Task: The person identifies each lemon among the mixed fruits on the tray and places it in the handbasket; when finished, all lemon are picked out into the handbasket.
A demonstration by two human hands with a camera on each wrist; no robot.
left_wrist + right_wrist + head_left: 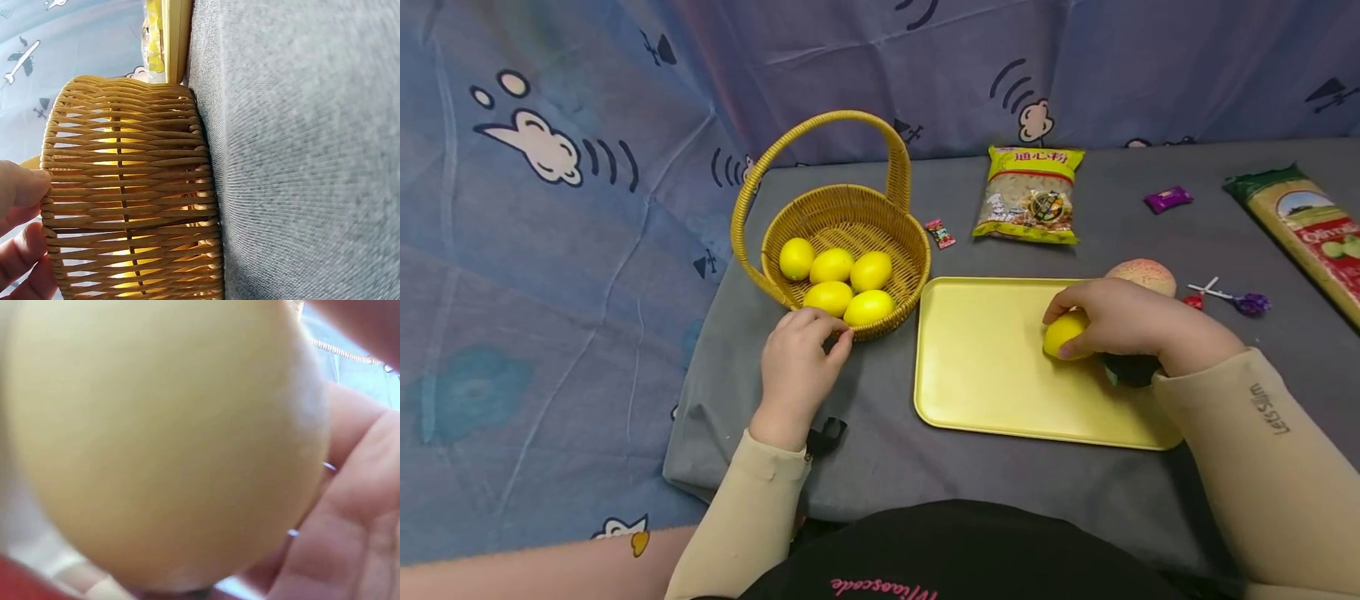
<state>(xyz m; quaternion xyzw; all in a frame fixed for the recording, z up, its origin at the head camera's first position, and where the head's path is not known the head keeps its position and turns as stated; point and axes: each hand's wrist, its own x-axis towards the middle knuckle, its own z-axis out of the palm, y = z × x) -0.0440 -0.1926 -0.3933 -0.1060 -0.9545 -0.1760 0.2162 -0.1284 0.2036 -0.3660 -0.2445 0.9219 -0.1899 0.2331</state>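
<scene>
A woven basket point(920, 250) with a tall arched handle holds several yellow lemons point(831, 266). My left hand point(801, 354) is at its near rim, thumb and fingers pinching the wicker edge, as the left wrist view also shows. Over the right part of a pale yellow tray point(977, 358), my right hand point(1116, 321) has its fingers curled round another lemon point(1063, 335). A blurred, pale yellow rounded surface point(169, 437) fills most of the right wrist view, beside the fingers. Under the right wrist, a dark object point(1129, 371) is partly hidden.
A peach point(1142, 273) sits behind the right hand, partly covered. Beyond it are a lollipop point(1251, 304) and a purple-wrapped candy point(1168, 199). A pasta bag point(1030, 196) lies behind the tray, a small red candy point(940, 233) beside the basket, a long food packet point(1311, 225) far right.
</scene>
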